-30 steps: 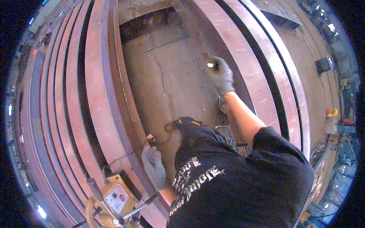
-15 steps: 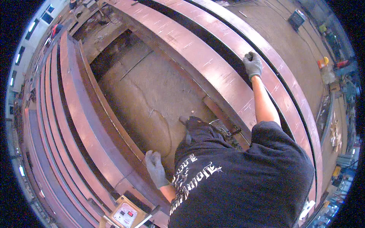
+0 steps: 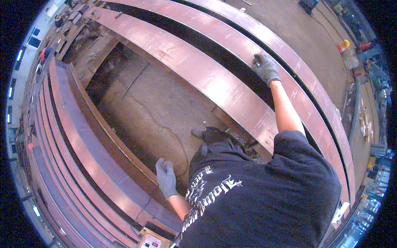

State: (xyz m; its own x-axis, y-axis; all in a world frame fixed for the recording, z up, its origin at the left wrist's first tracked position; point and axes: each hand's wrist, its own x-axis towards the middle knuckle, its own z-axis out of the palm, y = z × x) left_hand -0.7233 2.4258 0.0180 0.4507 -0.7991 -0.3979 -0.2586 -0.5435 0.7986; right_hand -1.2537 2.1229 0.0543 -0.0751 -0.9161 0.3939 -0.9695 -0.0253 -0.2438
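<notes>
At my far left, long reddish steel beams [image 3: 97,155] lie side by side, with a panelled machine [image 3: 151,241] at their lower end, partly cut off by the edge of the view. Next comes my gloved left grip [image 3: 166,180], fingers loosely bent beside the innermost beam; I cannot tell whether it pinches anything. Brown floor [image 3: 132,113] stretches between the two rows. Further right, my gloved right grip [image 3: 266,68] is curled over the second beam [image 3: 225,31] of the right row, a pale glint at my fingertips; whether I'm pinching something or touching the steel, I cannot tell.
</notes>
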